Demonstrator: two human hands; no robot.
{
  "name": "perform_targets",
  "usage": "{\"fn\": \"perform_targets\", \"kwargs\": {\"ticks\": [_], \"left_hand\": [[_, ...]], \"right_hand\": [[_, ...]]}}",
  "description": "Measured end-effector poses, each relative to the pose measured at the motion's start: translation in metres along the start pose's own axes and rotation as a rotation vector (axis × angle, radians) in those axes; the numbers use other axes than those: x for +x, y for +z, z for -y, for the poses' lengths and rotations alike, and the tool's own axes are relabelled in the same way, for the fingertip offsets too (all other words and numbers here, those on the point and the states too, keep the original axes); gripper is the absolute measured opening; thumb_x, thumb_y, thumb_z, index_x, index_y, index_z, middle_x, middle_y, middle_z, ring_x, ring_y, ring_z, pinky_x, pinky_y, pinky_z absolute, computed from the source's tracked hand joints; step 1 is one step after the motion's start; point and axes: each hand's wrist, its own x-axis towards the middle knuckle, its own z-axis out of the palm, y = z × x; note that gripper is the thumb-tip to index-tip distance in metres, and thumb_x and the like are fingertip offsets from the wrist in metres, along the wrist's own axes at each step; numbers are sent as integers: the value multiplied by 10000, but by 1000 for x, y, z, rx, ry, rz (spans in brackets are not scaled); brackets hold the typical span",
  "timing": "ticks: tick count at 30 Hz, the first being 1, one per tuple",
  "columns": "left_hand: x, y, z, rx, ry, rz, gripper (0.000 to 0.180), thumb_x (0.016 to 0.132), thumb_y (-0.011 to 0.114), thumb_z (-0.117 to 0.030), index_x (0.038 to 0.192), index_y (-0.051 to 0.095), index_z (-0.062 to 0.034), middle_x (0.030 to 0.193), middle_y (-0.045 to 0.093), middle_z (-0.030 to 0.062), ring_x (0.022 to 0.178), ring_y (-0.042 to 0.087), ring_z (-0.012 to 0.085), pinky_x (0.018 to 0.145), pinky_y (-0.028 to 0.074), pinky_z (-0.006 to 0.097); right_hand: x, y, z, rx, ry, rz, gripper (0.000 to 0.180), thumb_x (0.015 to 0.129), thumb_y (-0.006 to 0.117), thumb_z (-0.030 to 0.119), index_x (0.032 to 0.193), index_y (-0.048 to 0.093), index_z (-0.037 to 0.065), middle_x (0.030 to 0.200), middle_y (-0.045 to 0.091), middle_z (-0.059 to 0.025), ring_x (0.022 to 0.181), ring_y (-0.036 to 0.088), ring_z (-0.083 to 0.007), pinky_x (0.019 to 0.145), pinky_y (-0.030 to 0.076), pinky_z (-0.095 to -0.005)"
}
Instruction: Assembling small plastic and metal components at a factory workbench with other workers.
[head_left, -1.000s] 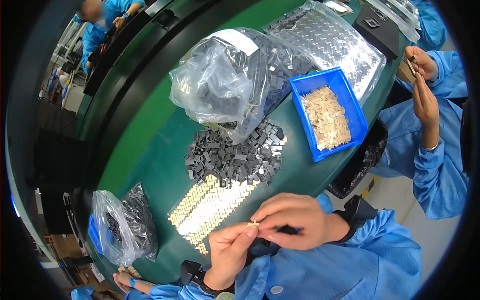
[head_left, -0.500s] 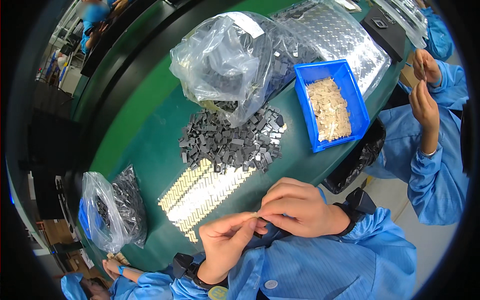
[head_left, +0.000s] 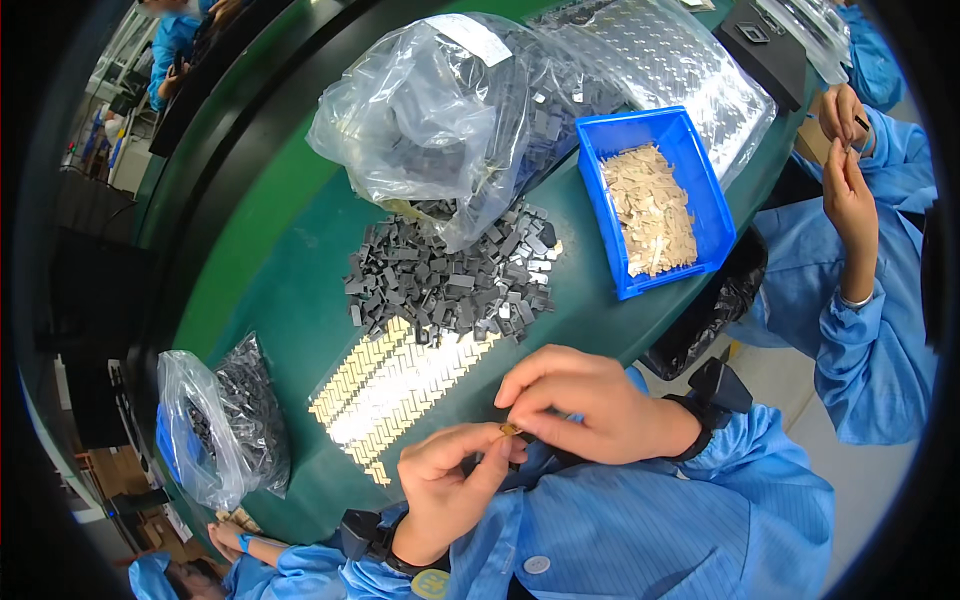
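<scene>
My left hand (head_left: 452,480) is pinched on a small black part (head_left: 517,455) that carries a tan-gold piece (head_left: 511,429) at its upper end. Most of the part is hidden by fingers. My right hand (head_left: 590,415) is close against it, with one fingertip at the tan-gold piece and the index finger raised apart. Both hands are in front of my torso, over the table's near edge. Just beyond them lies a sheet (head_left: 440,377) with rows of small tan strips, and a heap of small dark grey rectangular parts (head_left: 440,280) rests against its far end.
A large clear bag (head_left: 420,125) of dark parts stands behind the heap. Right of it is a blue bin (head_left: 608,235) holding tan paper scraps (head_left: 655,215). Another bag (head_left: 250,420) of dark parts lies left. Co-workers sit at right (head_left: 850,200) and lower left (head_left: 225,535).
My right index finger has lifted and parted from the pinch, showing more of the tan-gold piece. My left hand keeps its grip. The view has shifted slightly.
</scene>
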Motion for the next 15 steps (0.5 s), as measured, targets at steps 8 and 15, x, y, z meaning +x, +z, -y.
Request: {"fn": "perform_targets", "kwargs": {"ticks": [8,15], "left_hand": [[4,-1,3,-335,-66,-33,145,847,553,-24,910,602,97,809,636,152,690,623,171,645,514,255],[1,2,-1,-190,-28,-92,134,819,576,-4,902,608,96,803,632,153,678,611,174,633,505,258]], "right_hand": [[-9,0,3,391,407,10,126,826,596,92,895,593,-14,796,626,-47,737,575,-83,647,466,-233],[-7,3,4,329,341,57,113,823,595,90,885,590,-4,781,624,-46,742,591,-106,644,469,-235]]}}
